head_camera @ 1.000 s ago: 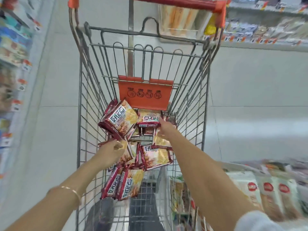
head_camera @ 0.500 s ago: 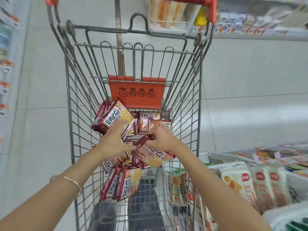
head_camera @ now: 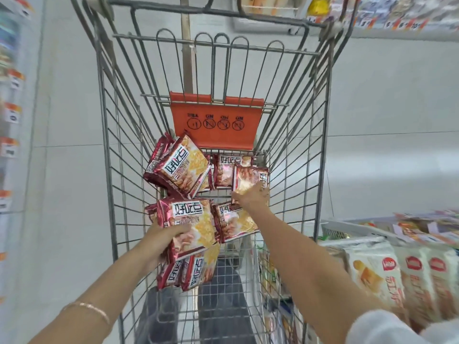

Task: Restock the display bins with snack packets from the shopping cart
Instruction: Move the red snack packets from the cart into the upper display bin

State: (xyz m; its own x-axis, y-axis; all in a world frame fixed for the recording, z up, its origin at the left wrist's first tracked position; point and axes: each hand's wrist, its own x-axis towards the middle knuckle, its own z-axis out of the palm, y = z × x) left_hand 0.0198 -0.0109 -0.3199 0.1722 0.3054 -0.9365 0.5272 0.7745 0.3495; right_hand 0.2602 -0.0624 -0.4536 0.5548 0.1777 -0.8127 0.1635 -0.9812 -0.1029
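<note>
Several glossy red snack packets (head_camera: 178, 167), with white labels and golden snack pictures, lay in the wire shopping cart (head_camera: 216, 108). The left hand (head_camera: 164, 240) gripped a stack (head_camera: 191, 219); the right hand (head_camera: 252, 198) touched another packet (head_camera: 250, 176), grasp unclear.

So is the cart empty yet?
Not empty. Several red snack packets lie in the cart, and the left hand holds some.

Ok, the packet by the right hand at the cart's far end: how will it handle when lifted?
Probably light: the left hand grips a stack of several alike. The far packet at the right hand looks glossy, so likely slippery and crinkly. Wrapper edges look crumpled, so it may flex.
</note>
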